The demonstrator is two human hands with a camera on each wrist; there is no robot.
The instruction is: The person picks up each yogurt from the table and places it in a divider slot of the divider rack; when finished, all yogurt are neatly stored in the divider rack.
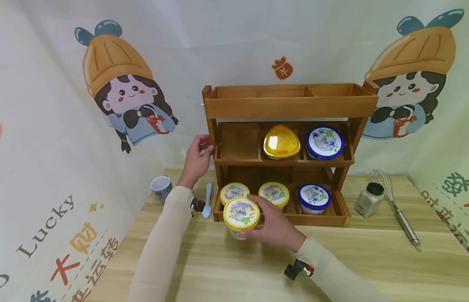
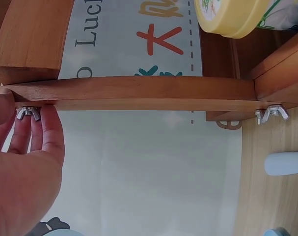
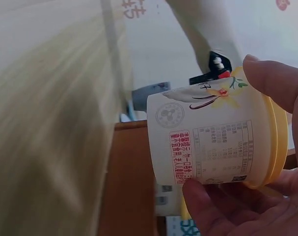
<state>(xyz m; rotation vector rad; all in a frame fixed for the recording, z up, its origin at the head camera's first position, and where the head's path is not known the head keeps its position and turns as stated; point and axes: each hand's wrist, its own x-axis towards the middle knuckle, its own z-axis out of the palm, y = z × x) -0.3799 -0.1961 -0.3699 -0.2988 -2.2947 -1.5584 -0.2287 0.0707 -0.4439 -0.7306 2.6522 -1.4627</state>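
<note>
My right hand (image 1: 276,226) grips a white tub with a yellow lid (image 1: 241,213), thumb and fingers on opposite sides. It is in front of the wooden rack's (image 1: 287,109) lower left compartment and overlaps another yellow-lidded tub (image 1: 234,191) there. Printed text and a flower show on the held tub's side (image 3: 207,132) in the right wrist view. At the rack's left side, my left hand (image 1: 198,159) holds the upright. The left wrist view shows its thumb and fingers around the wooden post (image 2: 153,93), close about a wing nut (image 2: 28,113).
On the middle shelf are a yellow rounded-triangular container (image 1: 281,142) and a blue-lidded tub (image 1: 325,142). Below them stand a yellow-lidded tub (image 1: 273,193) and a blue-lidded tub (image 1: 314,198). A cup (image 1: 161,187) and light-blue spoon (image 1: 207,201) lie left; a black-capped jar (image 1: 369,199) and whisk (image 1: 402,220) right.
</note>
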